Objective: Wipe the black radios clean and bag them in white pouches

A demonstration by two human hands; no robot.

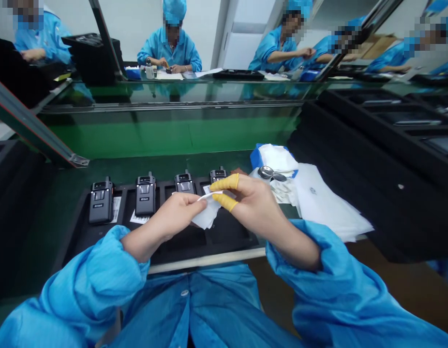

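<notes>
- White cloth [208, 217] hangs between the two hands, above the near side of the black tray [209, 251].
- Its folded upper edge runs roughly left to right, and the loose part drops toward the near side.
- Left hand [176, 212] pinches the left end between thumb and fingers; right hand [256, 203] has its yellow-covered fingers [226, 182] narrowed on the right end.
- Neither hand is clearly nearer: the cloth touches both, lying right of the left one and left of the right one.
- Four handheld radios [145, 198] stand in a row across the tray, long axes near to far; the rightmost is partly hidden beyond the right fingers.
- Blue box [256, 158] sits at the far right, beyond the right hand.
</notes>
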